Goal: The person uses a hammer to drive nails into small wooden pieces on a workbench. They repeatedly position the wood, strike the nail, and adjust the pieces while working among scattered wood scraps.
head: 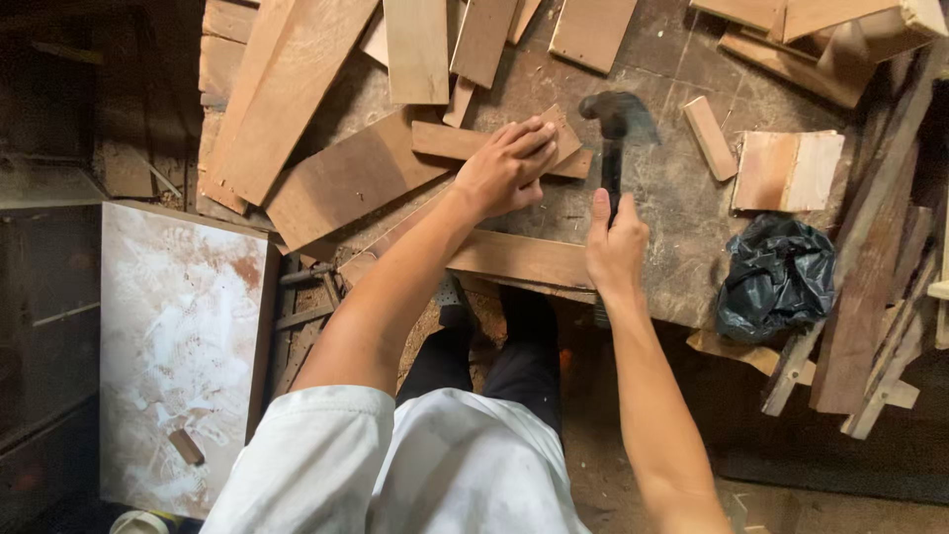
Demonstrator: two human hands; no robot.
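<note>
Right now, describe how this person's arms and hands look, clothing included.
Both arms are bare from the short sleeves down. The left hand and right hand wear no gloves, rings or watch that can be seen. The white short-sleeved shirt is smudged with grey marks. Dark trousers show below it.

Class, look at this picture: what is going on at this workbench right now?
A person stands at a worn workbench strewn with wooden offcuts. The left hand presses flat on a small wooden piece lying on the bench. The right hand grips the handle of a hammer, whose blurred head is raised just right of that piece. A crumpled black plastic bag sits at the bench's right edge.
</note>
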